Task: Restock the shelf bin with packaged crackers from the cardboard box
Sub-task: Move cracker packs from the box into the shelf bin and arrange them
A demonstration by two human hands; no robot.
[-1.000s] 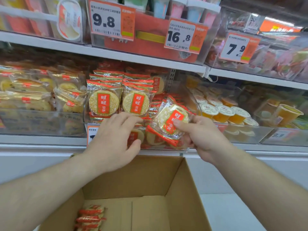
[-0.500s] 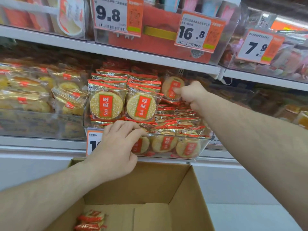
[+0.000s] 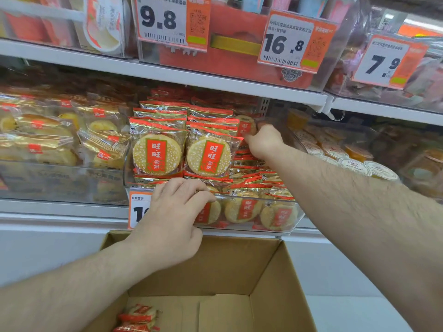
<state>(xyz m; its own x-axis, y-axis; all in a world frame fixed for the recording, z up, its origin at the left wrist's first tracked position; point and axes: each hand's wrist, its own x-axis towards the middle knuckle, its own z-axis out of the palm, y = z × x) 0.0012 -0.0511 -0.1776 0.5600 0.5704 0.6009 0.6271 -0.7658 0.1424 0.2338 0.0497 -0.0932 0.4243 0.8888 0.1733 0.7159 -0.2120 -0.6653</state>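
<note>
Shelf [image 3: 167, 75] w/ price tags spans the view above both hands. Cardboard box [image 3: 271, 267], flaps open, sits directly below the hands; nearly spent, a few packaged crackers [image 3: 136, 318] left in its near-left corner, under the left forearm. Clear shelf bin [image 3: 287, 226] lies between the hands, front wall just beyond the left hand; already well filled w/ cracker packs, two front packs [image 3: 182, 152] standing upright, label out, just above the left knuckles.

Left hand [image 3: 172, 224]: fingers curled over the bin's front lip, touching the lower packs; prob. bracing the upright rows so they don't tip while the other hand works. It half covers the bin's price tag [image 3: 137, 207].

Right hand [image 3: 262, 141]: arm extended, reaching to the bin's rear right; fingertips pinch one cracker pack [image 3: 244, 127], held upright at the top of the stack, presumably to seat it behind the front rows.

Judgement: placing step in hand; restock near its end.
</note>
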